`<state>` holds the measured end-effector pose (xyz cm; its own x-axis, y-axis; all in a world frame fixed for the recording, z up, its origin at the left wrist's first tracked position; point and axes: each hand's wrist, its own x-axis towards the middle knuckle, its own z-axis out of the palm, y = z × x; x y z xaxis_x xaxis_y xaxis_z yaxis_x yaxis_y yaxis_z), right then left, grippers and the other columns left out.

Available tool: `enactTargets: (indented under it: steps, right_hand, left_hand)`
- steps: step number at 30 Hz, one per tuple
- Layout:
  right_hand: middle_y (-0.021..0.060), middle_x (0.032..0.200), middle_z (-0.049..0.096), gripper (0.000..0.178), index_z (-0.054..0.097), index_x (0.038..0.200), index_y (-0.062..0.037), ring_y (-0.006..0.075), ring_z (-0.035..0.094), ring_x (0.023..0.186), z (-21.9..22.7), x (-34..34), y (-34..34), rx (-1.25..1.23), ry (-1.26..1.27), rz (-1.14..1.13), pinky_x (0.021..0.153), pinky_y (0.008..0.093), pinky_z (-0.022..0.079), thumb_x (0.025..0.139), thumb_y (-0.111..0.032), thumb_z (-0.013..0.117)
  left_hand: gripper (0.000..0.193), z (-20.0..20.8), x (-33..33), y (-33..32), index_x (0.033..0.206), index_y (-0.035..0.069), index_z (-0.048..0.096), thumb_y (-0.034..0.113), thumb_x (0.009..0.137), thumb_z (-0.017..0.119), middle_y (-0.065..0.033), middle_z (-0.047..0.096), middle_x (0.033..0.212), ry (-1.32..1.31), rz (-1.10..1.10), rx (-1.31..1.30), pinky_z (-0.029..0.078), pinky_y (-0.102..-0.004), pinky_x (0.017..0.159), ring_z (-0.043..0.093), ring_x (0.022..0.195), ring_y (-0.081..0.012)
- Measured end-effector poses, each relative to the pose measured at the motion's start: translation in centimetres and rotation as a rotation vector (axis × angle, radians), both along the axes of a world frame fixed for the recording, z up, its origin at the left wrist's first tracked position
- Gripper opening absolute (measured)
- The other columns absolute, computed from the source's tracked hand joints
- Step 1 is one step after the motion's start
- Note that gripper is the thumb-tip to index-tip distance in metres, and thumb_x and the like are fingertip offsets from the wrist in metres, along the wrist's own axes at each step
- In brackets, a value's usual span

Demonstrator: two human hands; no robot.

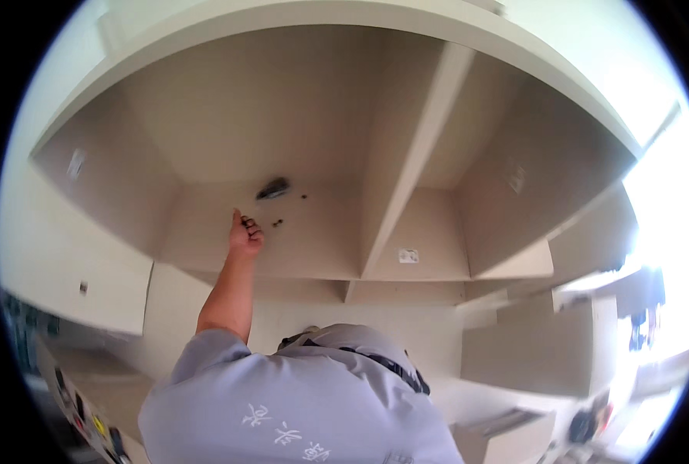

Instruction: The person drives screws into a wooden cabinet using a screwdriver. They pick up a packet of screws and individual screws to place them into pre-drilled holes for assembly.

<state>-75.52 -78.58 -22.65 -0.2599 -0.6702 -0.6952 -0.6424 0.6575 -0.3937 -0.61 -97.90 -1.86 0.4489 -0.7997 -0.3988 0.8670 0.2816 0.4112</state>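
Note:
My left hand reaches into the left compartment of a pale cabinet, low over the board. Its fingers are curled in, with one digit pointing up toward the back. Small dark spots show at the fingers, but I cannot make out what they hold. Just beyond the hand lies a dark, elongated object, too blurred to name. Close to the fingertips sit a few tiny dark pieces, perhaps small hardware, and a single dark bit rests farther right. My right hand is out of view.
An upright divider separates the left compartment from the right one. White labels stick to the panels. At the right stands a drawer-like box near a bright window. Tools or small items lie at the lower left.

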Motion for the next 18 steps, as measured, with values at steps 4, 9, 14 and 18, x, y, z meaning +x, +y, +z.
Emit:
enactTargets:
  steps: [4, 9, 14, 18]
  right_hand:
    - [0.0195, 0.089, 0.073, 0.04, 0.068, 0.101, -0.0036, 0.0354, 0.071, 0.081, 3.5, 1.7, -6.2, 0.001, -0.022, 0.177, 0.072, 0.0459, 0.055, 0.081, -0.038, 0.073]
    - [0.0204, 0.092, 0.073, 0.041, 0.069, 0.103, -0.0044, 0.0367, 0.07, 0.084, 4.9, 7.0, -12.3, -0.027, -0.032, 0.41, 0.075, 0.0467, 0.055, 0.082, -0.04, 0.072]
    - [0.0212, 0.095, 0.073, 0.043, 0.069, 0.105, -0.0051, 0.0381, 0.07, 0.088, 4.8, 14.9, -13.8, -0.064, -0.022, 0.62, 0.078, 0.0476, 0.054, 0.083, -0.041, 0.071]
    - [0.0219, 0.097, 0.073, 0.044, 0.069, 0.106, -0.0057, 0.0391, 0.07, 0.091, 1.5, 21.5, -10.8, -0.071, 0.002, 0.721, 0.08, 0.0482, 0.054, 0.083, -0.042, 0.07]
  left_hand:
    - [0.046, 0.7, -2.1, 4.5, 0.08, 0.013, 0.056, 0.054, 0.1, 0.055, 0.0026, 0.055, 0.07, 0.019, 0.15, 0.054, 0.04, -0.0194, 0.045, 0.049, 0.057, -0.0096]
    - [0.036, 3.5, -3.6, 13.0, 0.087, 0.008, 0.059, 0.038, 0.104, 0.05, -0.0046, 0.058, 0.074, 0.183, 0.339, 0.166, 0.047, -0.024, 0.048, 0.057, 0.062, -0.0166]
    - [0.022, -2.1, -0.1, 24.2, 0.1, 0.006, 0.06, 0.024, 0.105, 0.046, -0.0052, 0.059, 0.077, 0.159, 0.262, 0.139, 0.05, -0.0231, 0.053, 0.059, 0.067, -0.0175]
    - [0.014, -4.3, 3.0, 30.6, 0.106, 0.009, 0.06, 0.021, 0.103, 0.054, -0.0021, 0.06, 0.08, 0.116, 0.162, 0.145, 0.048, -0.0207, 0.056, 0.058, 0.071, -0.0151]
